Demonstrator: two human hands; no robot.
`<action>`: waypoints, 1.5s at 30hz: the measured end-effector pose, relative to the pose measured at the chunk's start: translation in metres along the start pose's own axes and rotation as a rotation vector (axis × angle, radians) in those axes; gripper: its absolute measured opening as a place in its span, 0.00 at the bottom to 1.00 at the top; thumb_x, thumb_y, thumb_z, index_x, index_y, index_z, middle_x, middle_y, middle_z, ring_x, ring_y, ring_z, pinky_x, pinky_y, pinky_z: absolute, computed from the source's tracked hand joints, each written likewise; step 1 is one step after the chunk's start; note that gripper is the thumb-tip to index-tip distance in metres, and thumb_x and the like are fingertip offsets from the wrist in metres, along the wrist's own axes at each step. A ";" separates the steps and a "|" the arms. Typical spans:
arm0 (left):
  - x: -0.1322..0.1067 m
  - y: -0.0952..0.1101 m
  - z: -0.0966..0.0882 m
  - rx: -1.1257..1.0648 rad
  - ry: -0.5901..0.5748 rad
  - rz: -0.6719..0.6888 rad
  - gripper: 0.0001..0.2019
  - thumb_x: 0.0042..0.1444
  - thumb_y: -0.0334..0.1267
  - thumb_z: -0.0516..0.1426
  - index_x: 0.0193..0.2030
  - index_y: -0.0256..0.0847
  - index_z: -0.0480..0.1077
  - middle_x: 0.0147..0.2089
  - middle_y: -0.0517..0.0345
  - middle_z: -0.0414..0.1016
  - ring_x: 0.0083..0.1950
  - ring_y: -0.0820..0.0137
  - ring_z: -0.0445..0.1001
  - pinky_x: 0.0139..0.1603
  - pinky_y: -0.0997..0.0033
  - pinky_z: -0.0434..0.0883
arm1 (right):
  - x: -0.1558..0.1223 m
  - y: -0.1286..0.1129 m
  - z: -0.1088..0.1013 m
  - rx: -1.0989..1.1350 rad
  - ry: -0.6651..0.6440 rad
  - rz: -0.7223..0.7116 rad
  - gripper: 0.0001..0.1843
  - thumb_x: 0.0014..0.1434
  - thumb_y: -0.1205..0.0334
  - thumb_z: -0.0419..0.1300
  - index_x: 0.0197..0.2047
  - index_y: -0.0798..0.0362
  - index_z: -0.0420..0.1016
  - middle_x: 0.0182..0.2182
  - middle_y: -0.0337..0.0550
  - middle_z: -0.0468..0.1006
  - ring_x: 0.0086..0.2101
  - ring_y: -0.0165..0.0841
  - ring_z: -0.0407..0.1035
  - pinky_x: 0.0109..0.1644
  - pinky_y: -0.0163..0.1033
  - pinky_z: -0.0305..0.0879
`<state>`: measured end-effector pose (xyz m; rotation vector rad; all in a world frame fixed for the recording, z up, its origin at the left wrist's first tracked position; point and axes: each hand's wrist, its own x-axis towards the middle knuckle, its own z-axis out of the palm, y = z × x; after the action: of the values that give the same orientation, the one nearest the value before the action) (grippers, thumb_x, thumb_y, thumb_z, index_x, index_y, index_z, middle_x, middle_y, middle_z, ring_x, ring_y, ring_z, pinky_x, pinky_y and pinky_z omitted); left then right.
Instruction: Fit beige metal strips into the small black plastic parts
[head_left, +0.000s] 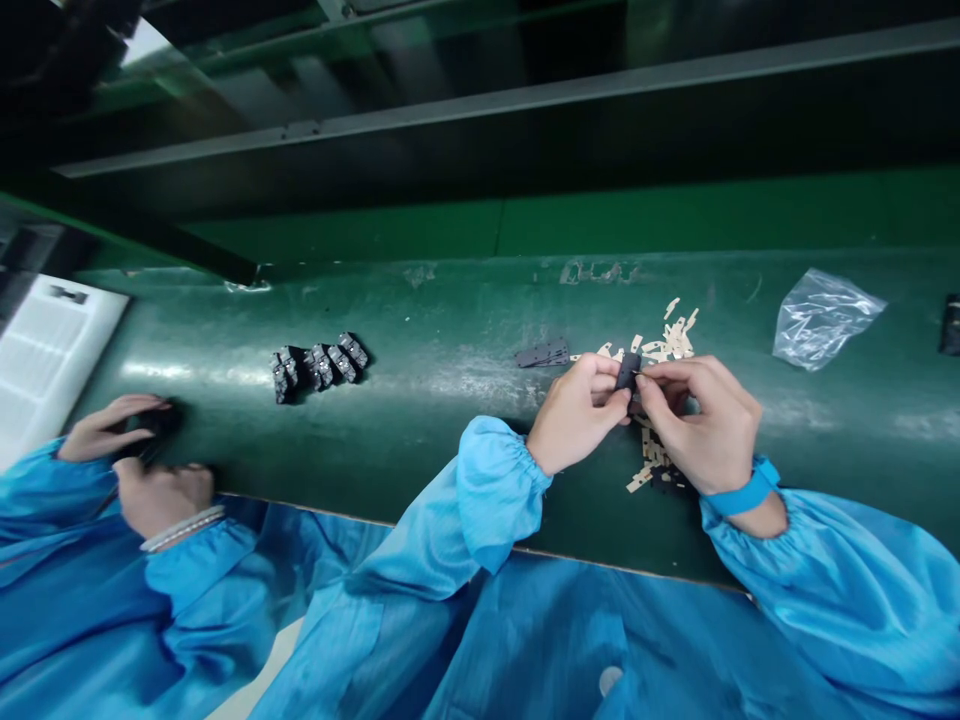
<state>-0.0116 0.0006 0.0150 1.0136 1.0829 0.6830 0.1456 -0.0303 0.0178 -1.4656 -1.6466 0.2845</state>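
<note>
My left hand (571,412) is closed around a small dark rectangular plate (628,372), held upright between thumb and fingers just above the bench. Against the plate's right side, my right hand (705,418) makes a pinch with thumb and forefinger. Whatever is in that pinch is too small to name. Many small cream-coloured flat pieces (677,340) lie scattered behind the hands. More cream pieces (654,452) are spread below them, beside tiny dark bits partly hidden by my right hand. Left of the pile is a short stack of dark grey flat plates (543,353).
Several black moulded parts (319,365) stand in a row on the green bench (435,420). A clear plastic bag (825,318) lies at right. Far left, a co-worker's hands (165,490) handle a dark object. A metal shelf bar (480,110) crosses overhead.
</note>
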 end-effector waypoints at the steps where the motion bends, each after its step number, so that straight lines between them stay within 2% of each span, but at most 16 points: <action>1: 0.000 -0.001 0.000 0.002 0.000 0.009 0.09 0.60 0.29 0.60 0.45 0.39 0.65 0.38 0.58 0.79 0.35 0.73 0.81 0.39 0.71 0.82 | 0.000 -0.001 0.000 -0.005 -0.005 0.006 0.02 0.62 0.66 0.65 0.39 0.50 0.79 0.32 0.40 0.80 0.27 0.31 0.72 0.33 0.39 0.71; 6: -0.003 -0.007 0.003 0.034 0.001 0.053 0.10 0.60 0.31 0.61 0.46 0.40 0.66 0.38 0.58 0.80 0.35 0.72 0.81 0.41 0.69 0.81 | 0.000 -0.005 0.002 -0.002 -0.018 0.180 0.04 0.59 0.64 0.64 0.33 0.49 0.74 0.25 0.36 0.76 0.23 0.31 0.69 0.28 0.38 0.67; 9: -0.006 -0.010 0.006 0.066 0.017 0.076 0.10 0.60 0.31 0.61 0.47 0.40 0.67 0.39 0.58 0.81 0.37 0.72 0.82 0.45 0.67 0.81 | -0.002 -0.005 0.004 0.010 0.004 0.242 0.05 0.56 0.66 0.64 0.31 0.49 0.72 0.25 0.37 0.76 0.23 0.32 0.70 0.27 0.39 0.66; 14: -0.010 -0.010 0.008 0.102 0.032 0.116 0.10 0.61 0.32 0.60 0.48 0.41 0.67 0.39 0.58 0.81 0.42 0.70 0.83 0.48 0.67 0.80 | -0.003 -0.008 0.004 0.080 0.036 0.254 0.05 0.56 0.67 0.63 0.31 0.49 0.71 0.27 0.41 0.77 0.24 0.34 0.70 0.26 0.42 0.67; 28: -0.012 -0.007 0.010 0.129 0.033 0.129 0.10 0.61 0.32 0.60 0.48 0.41 0.66 0.39 0.59 0.81 0.41 0.69 0.83 0.48 0.67 0.81 | -0.005 -0.007 0.005 0.078 0.069 0.280 0.06 0.54 0.67 0.64 0.31 0.49 0.71 0.27 0.37 0.78 0.24 0.31 0.70 0.26 0.36 0.66; 41: -0.017 -0.011 0.018 0.053 0.074 0.108 0.09 0.61 0.34 0.62 0.44 0.41 0.65 0.40 0.57 0.82 0.43 0.68 0.84 0.46 0.69 0.80 | -0.007 -0.008 0.007 0.064 0.097 0.215 0.08 0.53 0.69 0.63 0.30 0.48 0.68 0.27 0.37 0.77 0.24 0.31 0.68 0.27 0.39 0.65; 45: -0.017 -0.010 0.016 0.101 0.076 0.126 0.09 0.62 0.34 0.61 0.45 0.41 0.66 0.41 0.56 0.83 0.43 0.68 0.84 0.46 0.69 0.81 | -0.006 -0.009 0.005 0.061 0.084 0.218 0.08 0.53 0.69 0.63 0.30 0.48 0.69 0.28 0.37 0.77 0.24 0.31 0.68 0.27 0.38 0.65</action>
<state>-0.0030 -0.0231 0.0146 1.1581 1.1356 0.7802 0.1352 -0.0361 0.0189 -1.5914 -1.4015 0.3857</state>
